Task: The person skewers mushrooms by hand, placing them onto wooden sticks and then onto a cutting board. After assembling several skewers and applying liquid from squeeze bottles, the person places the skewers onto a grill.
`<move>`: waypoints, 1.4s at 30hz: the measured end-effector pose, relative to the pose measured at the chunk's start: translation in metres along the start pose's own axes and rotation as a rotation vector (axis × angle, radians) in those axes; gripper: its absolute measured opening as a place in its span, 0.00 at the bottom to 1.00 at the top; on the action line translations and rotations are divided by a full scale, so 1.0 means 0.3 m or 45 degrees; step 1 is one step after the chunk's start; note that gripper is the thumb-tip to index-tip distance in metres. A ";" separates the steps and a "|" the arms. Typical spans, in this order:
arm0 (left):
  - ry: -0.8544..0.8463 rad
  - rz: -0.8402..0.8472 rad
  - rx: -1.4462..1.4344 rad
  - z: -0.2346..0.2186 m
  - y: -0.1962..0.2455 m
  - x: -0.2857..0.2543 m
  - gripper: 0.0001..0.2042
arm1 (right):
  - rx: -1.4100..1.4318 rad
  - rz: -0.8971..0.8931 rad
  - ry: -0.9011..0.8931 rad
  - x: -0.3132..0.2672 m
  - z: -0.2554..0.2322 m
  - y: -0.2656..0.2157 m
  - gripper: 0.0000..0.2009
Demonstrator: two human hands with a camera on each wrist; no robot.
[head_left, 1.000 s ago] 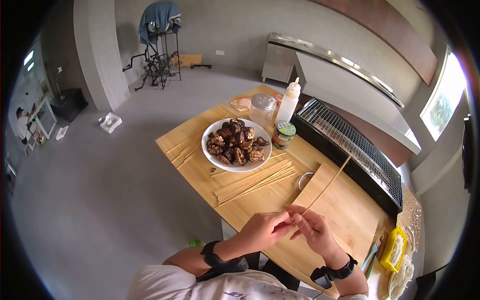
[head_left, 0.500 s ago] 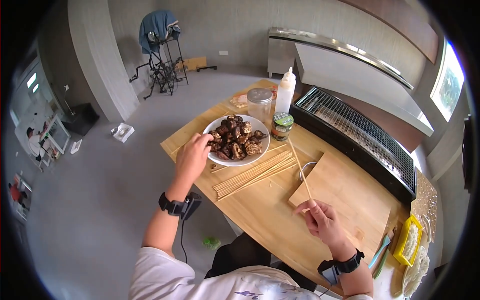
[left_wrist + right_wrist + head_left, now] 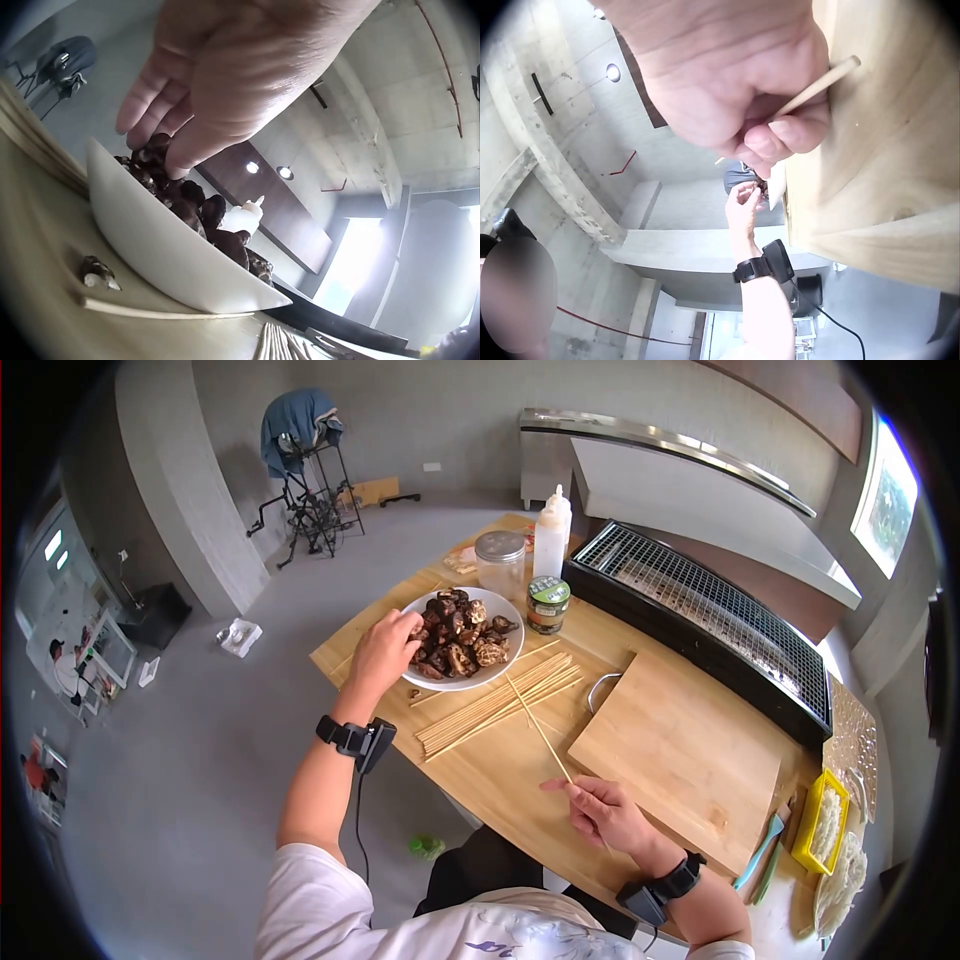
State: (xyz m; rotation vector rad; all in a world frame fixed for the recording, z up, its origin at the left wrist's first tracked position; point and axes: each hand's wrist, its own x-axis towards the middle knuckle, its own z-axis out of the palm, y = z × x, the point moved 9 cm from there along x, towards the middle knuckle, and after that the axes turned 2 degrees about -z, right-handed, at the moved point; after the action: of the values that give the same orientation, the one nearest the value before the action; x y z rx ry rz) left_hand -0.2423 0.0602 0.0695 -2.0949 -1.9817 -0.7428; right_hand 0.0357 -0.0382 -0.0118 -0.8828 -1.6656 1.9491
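Note:
In the head view my left hand (image 3: 383,650) reaches over the near-left rim of a white bowl (image 3: 452,683) heaped with dark brown shiitake mushrooms (image 3: 462,635). The left wrist view has the thumb and fingers pinching a mushroom (image 3: 155,148) on top of the heap. My right hand (image 3: 608,813) grips a thin bamboo skewer (image 3: 540,728) near its lower end. The skewer slants up and left, its far tip overlapping a bundle of skewers (image 3: 480,718) on the table. In the right wrist view the skewer's blunt end (image 3: 847,66) sticks out past the curled fingers.
A wooden cutting board (image 3: 680,750) lies right of the skewer bundle, a black grill (image 3: 700,620) behind it. Past the bowl stand a lidded jar (image 3: 500,565), a squeeze bottle (image 3: 548,545) and a green-topped jar (image 3: 547,605). A yellow basket (image 3: 822,820) sits far right.
The hands were together on the skewer; the left hand has let go and moved left to the mushrooms. The right hand has lowered and moved left, tilting the skewer leftward.

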 end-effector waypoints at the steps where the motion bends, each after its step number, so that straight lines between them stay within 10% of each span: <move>1: 0.094 -0.037 -0.090 -0.030 -0.004 -0.006 0.12 | 0.002 0.015 0.002 0.000 -0.004 0.000 0.22; 4: 0.066 -0.208 -0.391 -0.074 0.036 -0.037 0.11 | 0.092 -0.022 -0.029 0.007 -0.007 0.003 0.20; 6: -0.110 -0.322 -1.716 -0.001 0.076 -0.085 0.11 | 0.164 -0.051 -0.028 0.009 -0.019 0.014 0.18; 8: -0.169 -0.351 -2.062 0.015 0.159 -0.131 0.12 | 0.238 -0.079 -0.021 0.007 -0.017 0.014 0.16; 42: 0.084 -0.356 -2.145 0.094 0.223 -0.275 0.11 | -0.531 -0.301 0.103 -0.001 0.002 -0.037 0.07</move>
State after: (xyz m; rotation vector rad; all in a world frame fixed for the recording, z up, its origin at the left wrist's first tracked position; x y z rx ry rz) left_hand -0.1703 -0.0078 0.0218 -2.0382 -1.5784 -3.2401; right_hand 0.0346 -0.0366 -0.0010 -0.8468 -2.0613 1.4180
